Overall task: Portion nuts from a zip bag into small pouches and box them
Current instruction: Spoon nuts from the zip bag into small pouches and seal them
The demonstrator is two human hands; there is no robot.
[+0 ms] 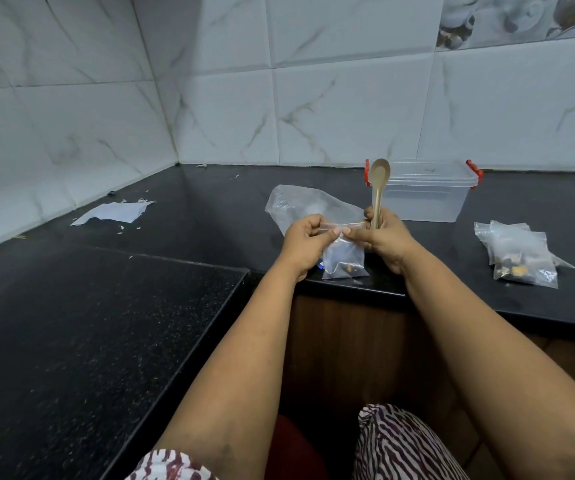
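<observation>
A small clear pouch (344, 261) with a few nuts at its bottom hangs over the counter's front edge. My left hand (305, 242) pinches its top edge on the left. My right hand (385, 239) pinches the same edge on the right and also grips a beige spoon (379, 187), bowl upward. Behind the hands lies a large clear zip bag (300, 207), flat on the black counter (210, 216). A clear plastic box (424, 194) with red clips stands behind it, lid on.
A pile of filled small pouches (518, 254) lies to the right on the counter. A torn white paper (113, 213) with scraps sits at the left near the tiled wall. A lower black counter section (88, 323) lies at the near left.
</observation>
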